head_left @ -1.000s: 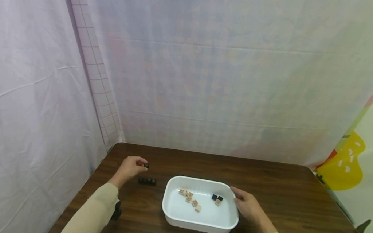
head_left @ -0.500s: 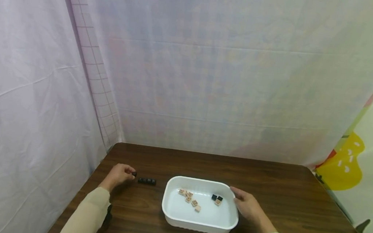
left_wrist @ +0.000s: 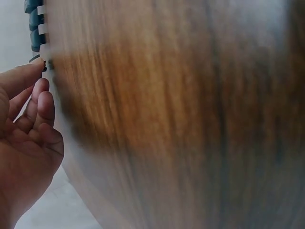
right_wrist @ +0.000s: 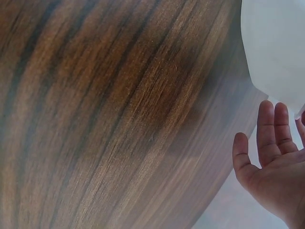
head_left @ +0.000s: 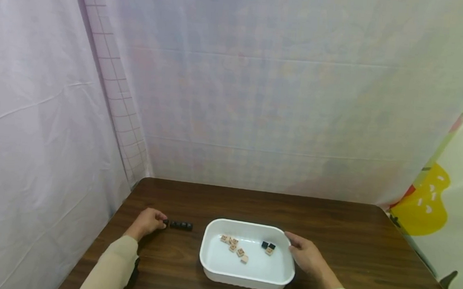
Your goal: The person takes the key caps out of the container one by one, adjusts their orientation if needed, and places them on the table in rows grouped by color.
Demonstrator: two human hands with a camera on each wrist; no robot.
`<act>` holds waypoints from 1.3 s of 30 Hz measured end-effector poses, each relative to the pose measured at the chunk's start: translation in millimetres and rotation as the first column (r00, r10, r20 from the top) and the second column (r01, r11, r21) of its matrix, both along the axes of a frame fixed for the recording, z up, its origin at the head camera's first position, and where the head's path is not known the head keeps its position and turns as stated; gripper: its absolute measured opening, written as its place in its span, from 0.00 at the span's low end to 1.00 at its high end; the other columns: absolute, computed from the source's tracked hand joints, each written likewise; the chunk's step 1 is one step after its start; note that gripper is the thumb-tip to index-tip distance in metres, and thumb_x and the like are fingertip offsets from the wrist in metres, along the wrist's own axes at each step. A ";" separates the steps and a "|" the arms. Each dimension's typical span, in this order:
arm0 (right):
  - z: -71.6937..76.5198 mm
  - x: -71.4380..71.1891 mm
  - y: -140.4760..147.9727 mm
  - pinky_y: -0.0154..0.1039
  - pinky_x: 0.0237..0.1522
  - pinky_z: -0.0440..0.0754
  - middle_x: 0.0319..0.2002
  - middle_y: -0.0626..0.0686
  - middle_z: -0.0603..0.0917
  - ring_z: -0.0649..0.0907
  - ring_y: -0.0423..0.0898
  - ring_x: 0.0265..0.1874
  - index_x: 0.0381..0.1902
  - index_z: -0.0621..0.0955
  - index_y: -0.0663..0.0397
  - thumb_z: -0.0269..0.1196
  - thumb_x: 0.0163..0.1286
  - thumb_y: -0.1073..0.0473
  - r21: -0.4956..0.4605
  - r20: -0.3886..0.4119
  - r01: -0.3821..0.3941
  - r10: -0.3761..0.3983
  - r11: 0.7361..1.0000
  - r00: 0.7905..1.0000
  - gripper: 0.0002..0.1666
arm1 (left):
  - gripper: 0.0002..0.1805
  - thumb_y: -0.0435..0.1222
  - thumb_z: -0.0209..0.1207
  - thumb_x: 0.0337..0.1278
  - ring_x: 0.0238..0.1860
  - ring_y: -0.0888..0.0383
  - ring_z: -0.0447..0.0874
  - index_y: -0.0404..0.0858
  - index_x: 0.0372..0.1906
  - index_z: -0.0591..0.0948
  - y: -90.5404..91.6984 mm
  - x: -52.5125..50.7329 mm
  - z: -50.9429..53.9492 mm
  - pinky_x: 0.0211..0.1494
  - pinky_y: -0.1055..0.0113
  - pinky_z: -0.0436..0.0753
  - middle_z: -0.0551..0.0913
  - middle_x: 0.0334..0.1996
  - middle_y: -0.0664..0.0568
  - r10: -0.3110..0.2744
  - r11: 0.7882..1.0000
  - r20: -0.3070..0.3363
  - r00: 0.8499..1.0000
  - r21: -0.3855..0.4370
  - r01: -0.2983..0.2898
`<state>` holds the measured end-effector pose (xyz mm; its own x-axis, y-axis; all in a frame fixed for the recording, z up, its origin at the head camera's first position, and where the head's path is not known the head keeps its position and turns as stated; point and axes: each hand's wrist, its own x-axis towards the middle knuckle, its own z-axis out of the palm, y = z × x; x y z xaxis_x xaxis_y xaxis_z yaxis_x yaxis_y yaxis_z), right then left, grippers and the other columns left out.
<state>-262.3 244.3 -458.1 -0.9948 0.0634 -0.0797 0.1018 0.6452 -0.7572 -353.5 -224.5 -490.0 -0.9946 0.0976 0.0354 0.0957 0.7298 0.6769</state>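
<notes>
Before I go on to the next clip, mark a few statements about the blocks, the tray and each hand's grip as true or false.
1. The left-hand grip pinches a small black block. True.
2. The right-hand grip touches the white tray. True.
3. The tray holds only black blocks. False: light-coloured blocks lie in it too.
4. A row of black blocks lies on the table, left of the tray. True.
5. The tray is tipped on its side. False: it stands upright.
6. The left-hand grip is inside the tray. False: it is outside, to the tray's left.

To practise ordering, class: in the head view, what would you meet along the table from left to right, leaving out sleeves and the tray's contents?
Left hand, pinched black block, row of black blocks, white tray, right hand.
</notes>
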 end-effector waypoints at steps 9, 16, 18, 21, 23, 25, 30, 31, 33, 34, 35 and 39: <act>2.0 1.0 0.1 0.61 0.57 0.73 0.58 0.71 0.77 0.77 0.64 0.56 0.67 0.73 0.64 0.53 0.70 0.67 0.017 -0.017 -0.019 0.019 1.000 1.000 0.27 | 0.14 0.26 0.67 0.50 0.38 0.51 0.80 0.29 0.45 0.85 3.4 -0.6 0.1 0.43 0.54 0.80 0.84 0.35 0.47 -0.019 0.999 0.019 1.000 0.028 0.018; 3.2 0.9 -0.3 0.62 0.57 0.73 0.59 0.72 0.76 0.76 0.66 0.58 0.68 0.72 0.63 0.53 0.70 0.67 0.014 0.001 -0.011 0.011 1.000 1.000 0.27 | 0.19 0.27 0.66 0.52 0.34 0.53 0.78 0.29 0.51 0.82 2.8 -0.3 0.1 0.38 0.56 0.79 0.82 0.33 0.49 -0.030 0.998 0.038 0.999 0.053 0.028; 2.7 0.7 -0.3 0.62 0.57 0.72 0.59 0.72 0.76 0.76 0.66 0.58 0.68 0.72 0.63 0.53 0.70 0.67 0.011 0.010 -0.005 0.005 1.000 1.000 0.28 | 0.20 0.27 0.66 0.52 0.34 0.53 0.78 0.29 0.52 0.81 2.6 -0.2 0.0 0.39 0.56 0.79 0.81 0.33 0.49 -0.025 0.998 0.053 0.998 0.064 0.022; 2.5 0.6 -0.3 0.63 0.58 0.71 0.60 0.72 0.75 0.75 0.67 0.59 0.68 0.72 0.62 0.53 0.71 0.66 0.009 0.016 -0.002 0.002 1.000 1.000 0.28 | 0.20 0.27 0.65 0.53 0.35 0.53 0.79 0.29 0.53 0.81 2.2 -0.1 0.3 0.39 0.56 0.79 0.82 0.34 0.48 -0.024 0.998 0.058 0.998 0.062 0.021; 2.5 0.9 -0.3 0.63 0.58 0.71 0.60 0.71 0.75 0.75 0.67 0.59 0.68 0.72 0.62 0.53 0.71 0.67 0.009 0.011 -0.004 0.004 1.000 1.000 0.27 | 0.20 0.27 0.65 0.53 0.35 0.53 0.79 0.29 0.54 0.81 2.3 -0.1 1.2 0.39 0.56 0.79 0.82 0.35 0.48 -0.021 0.998 0.058 0.998 0.062 0.017; 2.6 0.9 -0.4 0.63 0.58 0.72 0.60 0.71 0.76 0.76 0.66 0.59 0.68 0.72 0.63 0.53 0.71 0.67 0.010 0.005 -0.008 0.008 1.000 1.000 0.27 | 0.20 0.27 0.65 0.53 0.35 0.52 0.79 0.28 0.54 0.80 3.1 0.4 3.7 0.39 0.56 0.79 0.82 0.35 0.48 -0.018 0.998 0.048 0.999 0.058 0.015; 2.2 0.0 -0.8 0.62 0.57 0.73 0.59 0.71 0.76 0.76 0.66 0.58 0.68 0.72 0.63 0.52 0.71 0.67 0.012 0.014 -0.005 0.005 1.000 1.000 0.27 | 0.20 0.29 0.64 0.56 0.36 0.53 0.79 0.29 0.54 0.80 9.2 -0.5 11.5 0.38 0.58 0.78 0.82 0.37 0.48 -0.014 0.998 0.016 1.000 0.067 0.013; 2.1 -0.2 -0.7 0.63 0.57 0.72 0.60 0.71 0.76 0.76 0.67 0.58 0.68 0.72 0.63 0.52 0.71 0.66 0.015 0.017 -0.003 0.003 1.000 1.000 0.27 | 0.19 0.29 0.64 0.57 0.36 0.53 0.79 0.29 0.54 0.80 11.5 -1.2 13.0 0.38 0.59 0.78 0.82 0.36 0.48 -0.012 0.997 0.008 1.000 0.072 0.011; 1.8 -0.6 -0.5 0.63 0.58 0.71 0.60 0.71 0.75 0.75 0.67 0.59 0.68 0.72 0.62 0.52 0.71 0.66 0.019 0.025 0.000 0.000 1.000 1.000 0.28 | 0.18 0.30 0.64 0.58 0.35 0.54 0.78 0.30 0.54 0.81 16.6 -2.5 15.9 0.36 0.59 0.78 0.82 0.36 0.48 -0.012 0.997 -0.003 1.000 0.082 0.012; 1.6 -0.8 -0.3 0.64 0.58 0.71 0.60 0.71 0.75 0.75 0.67 0.59 0.68 0.72 0.62 0.52 0.71 0.66 0.021 0.026 0.000 0.000 1.000 1.000 0.28 | 0.18 0.30 0.63 0.59 0.34 0.54 0.78 0.30 0.54 0.81 19.5 -3.0 17.6 0.35 0.60 0.78 0.82 0.36 0.48 -0.017 0.996 -0.015 1.000 0.082 0.018; 1.7 -0.8 -0.3 0.64 0.58 0.71 0.60 0.71 0.75 0.75 0.67 0.59 0.68 0.72 0.62 0.52 0.71 0.66 0.022 0.026 0.001 -0.001 1.000 1.000 0.28 | 0.18 0.30 0.63 0.59 0.34 0.54 0.78 0.30 0.54 0.81 22.7 -3.6 19.2 0.34 0.60 0.78 0.82 0.36 0.48 -0.020 0.996 -0.023 1.000 0.089 0.022; 1.7 0.0 0.0 0.63 0.57 0.72 0.59 0.71 0.76 0.77 0.65 0.57 0.68 0.72 0.62 0.52 0.70 0.66 0.025 0.011 -0.005 0.005 1.000 1.000 0.28 | 0.16 0.30 0.64 0.58 0.36 0.54 0.80 0.30 0.52 0.82 38.6 -5.3 26.1 0.37 0.59 0.80 0.83 0.35 0.49 -0.037 0.993 -0.073 0.997 0.110 0.045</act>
